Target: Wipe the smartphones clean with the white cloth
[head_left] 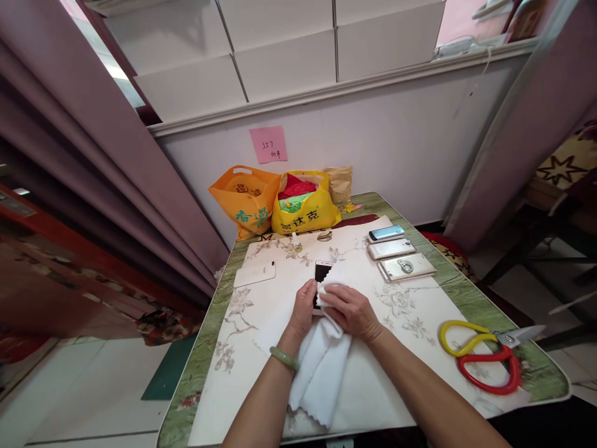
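Note:
My left hand (304,306) is closed around the left side of a smartphone (321,271) with a dark screen and a light frame. Over the lower part of that screen lies a white cloth (321,367) with a zigzag edge, pressed there by my right hand (351,310). The right fingers are bent on the cloth, which hides much of the phone. The rest of the cloth drapes down over the near part of the table, between my forearms. A green bangle circles my left wrist.
On the table (209,348) lie a white phone (255,274) at left, several phones (405,266) at right, and large scissors (485,354) at the right edge. A small bottle (297,241), an orange bag (245,202) and a yellow bag (305,214) stand at the back.

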A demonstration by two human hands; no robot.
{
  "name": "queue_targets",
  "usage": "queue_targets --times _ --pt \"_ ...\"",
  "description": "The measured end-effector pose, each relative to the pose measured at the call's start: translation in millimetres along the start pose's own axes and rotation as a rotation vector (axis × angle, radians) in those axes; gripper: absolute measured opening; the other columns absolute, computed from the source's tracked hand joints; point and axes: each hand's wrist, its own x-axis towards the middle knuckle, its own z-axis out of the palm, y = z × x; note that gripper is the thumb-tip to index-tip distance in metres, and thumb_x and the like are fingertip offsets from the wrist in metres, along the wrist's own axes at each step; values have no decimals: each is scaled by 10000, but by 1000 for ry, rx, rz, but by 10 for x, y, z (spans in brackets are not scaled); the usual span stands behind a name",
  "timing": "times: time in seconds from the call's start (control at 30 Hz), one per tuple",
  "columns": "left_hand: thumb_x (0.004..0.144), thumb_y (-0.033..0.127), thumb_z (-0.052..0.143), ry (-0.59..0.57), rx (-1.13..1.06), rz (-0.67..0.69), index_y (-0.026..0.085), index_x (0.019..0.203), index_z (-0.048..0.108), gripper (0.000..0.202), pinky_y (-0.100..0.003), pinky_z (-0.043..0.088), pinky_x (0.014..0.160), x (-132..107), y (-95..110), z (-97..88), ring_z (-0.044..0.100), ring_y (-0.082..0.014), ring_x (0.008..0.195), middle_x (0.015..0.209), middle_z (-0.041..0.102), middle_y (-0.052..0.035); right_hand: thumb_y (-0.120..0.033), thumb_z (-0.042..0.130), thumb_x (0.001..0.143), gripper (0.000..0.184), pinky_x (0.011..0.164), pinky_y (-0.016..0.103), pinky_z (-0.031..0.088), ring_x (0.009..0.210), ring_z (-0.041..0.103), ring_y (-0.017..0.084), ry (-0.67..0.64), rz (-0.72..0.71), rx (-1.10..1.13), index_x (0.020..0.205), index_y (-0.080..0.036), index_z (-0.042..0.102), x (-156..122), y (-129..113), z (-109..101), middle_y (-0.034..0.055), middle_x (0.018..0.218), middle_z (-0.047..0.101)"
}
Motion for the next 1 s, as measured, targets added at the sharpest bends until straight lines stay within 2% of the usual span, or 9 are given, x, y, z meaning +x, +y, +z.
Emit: queue_targets --times 0.17,0.33,0.47,0.63,0.67,0.77,0.83,0.93,1.0 --pt "833 519 617 -55 39 -28 169 829 613 350 -269 423 659 -10 -32 -2 505 -137 679 733 587 8 -312 532 946 310 916 446 522 1044 611 261 284 351 -197 1222 -244 655 -14 78 20 123 1174 648" --pt "841 502 616 -55 81 -11 175 752 571 342 -247 383 622 -12 -19 -15 439 -117 645 683 517 29 -263 522 947 347 934 400 526 1042 623 221 14 23 0 1280 -289 615 -25 52 43 74 1170 665" --pt "850 505 598 -85 99 -16 172 780 591 340 -257 385 632 -12 -15 -12 454 -126 654 703 543 19 -300 528 948 339 929 453 526 1055 617 258 253 287 -131 1269 -254 627 -18 62 31 110 1154 665" --pt "863 494 587 -64 116 2 180 753 572 333 -263 382 673 -10 -15 -10 449 -128 674 706 537 26 -242 521 951 372 973 410 516 1109 608 223 33 -19 25 1314 -282 589 -19 36 24 64 1250 647" --pt "863 498 586 -63 118 3 181 746 566 338 -263 380 673 -9 -13 -8 443 -126 671 700 531 28 -232 509 956 368 974 404 516 1110 608 216 37 -11 31 1311 -284 590 -17 36 28 57 1245 650" --pt "857 511 587 -83 122 -13 179 738 568 354 -262 368 639 -8 -5 3 426 -123 645 674 514 31 -253 501 962 339 957 434 516 1094 607 239 228 252 -88 1283 -253 612 -9 55 38 90 1197 660" --pt "855 514 588 -93 119 -24 177 742 572 356 -261 362 619 -9 2 7 420 -122 633 666 508 30 -270 514 955 335 945 444 513 1090 602 256 277 326 -142 1271 -236 622 -13 60 41 113 1190 654" --pt "844 510 604 -76 102 -20 178 745 578 347 -266 384 647 -7 9 3 442 -127 656 692 533 24 -250 529 947 326 939 397 507 1080 610 229 97 86 -42 1256 -261 631 -27 40 40 86 1220 652" --pt "837 507 615 -67 92 -18 178 742 582 344 -267 393 661 -3 8 -1 453 -129 666 699 545 21 -233 523 949 311 926 379 497 1060 618 214 43 26 -20 1231 -280 643 -33 38 41 61 1218 660"
